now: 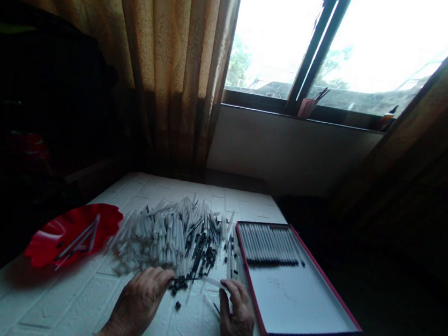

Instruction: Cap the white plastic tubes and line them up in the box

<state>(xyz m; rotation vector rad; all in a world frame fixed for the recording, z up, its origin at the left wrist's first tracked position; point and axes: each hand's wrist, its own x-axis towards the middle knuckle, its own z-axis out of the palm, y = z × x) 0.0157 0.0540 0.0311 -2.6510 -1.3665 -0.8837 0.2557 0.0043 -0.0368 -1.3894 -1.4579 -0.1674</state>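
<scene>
My left hand (138, 301) pinches the end of a thin black pen refill (195, 278). Held between the thumb and fingers of my right hand (237, 315) is a translucent pen barrel (213, 281). The refill and barrel lie in one line, meeting between the hands; how far one goes into the other is too small to tell. Just beyond the hands lies a big pile of clear pen barrels (172, 232) with black refills mixed in. Small black pen caps (180, 284) cluster beside my left fingertips, and one loose cap (178, 305) lies nearer to me.
Right of my right hand sits a shallow box (297, 306) with a red rim, holding a row of assembled-looking pens (270, 243). A red wavy-edged dish (49, 229) with a few barrels stands at left. Curtains (171, 65) and a window are behind the white brick-patterned table (83, 303).
</scene>
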